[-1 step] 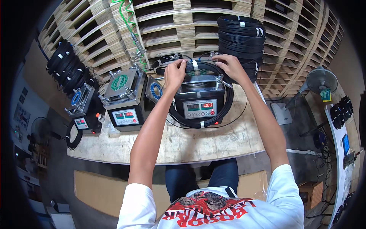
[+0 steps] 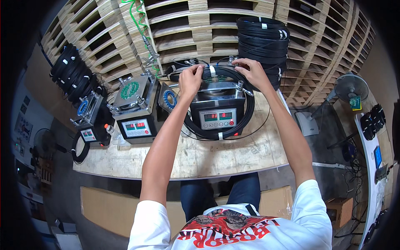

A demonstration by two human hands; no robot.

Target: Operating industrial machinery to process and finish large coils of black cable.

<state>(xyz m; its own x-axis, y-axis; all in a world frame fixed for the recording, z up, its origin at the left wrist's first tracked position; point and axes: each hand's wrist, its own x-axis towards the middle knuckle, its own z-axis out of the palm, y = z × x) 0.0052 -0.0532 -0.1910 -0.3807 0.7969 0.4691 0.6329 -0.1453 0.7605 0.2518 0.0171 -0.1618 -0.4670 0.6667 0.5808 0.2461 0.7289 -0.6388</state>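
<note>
Around the lit display, the black cable coil rests, apparently leaving readings visible; left hand and right hand bend at its top, grasp indeterminable.

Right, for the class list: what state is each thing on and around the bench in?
Cable coil: wound, tied
Left hand: fingers at the coil, grip unclear
Right hand: fingers near the coil, grip unclear
Front machine: display lit
Middle machine: display lit
Left machine: display lit
Bottle: orange cap on
Tall cable stack: piled, tied
Fan: upright, spinning unclear
</note>
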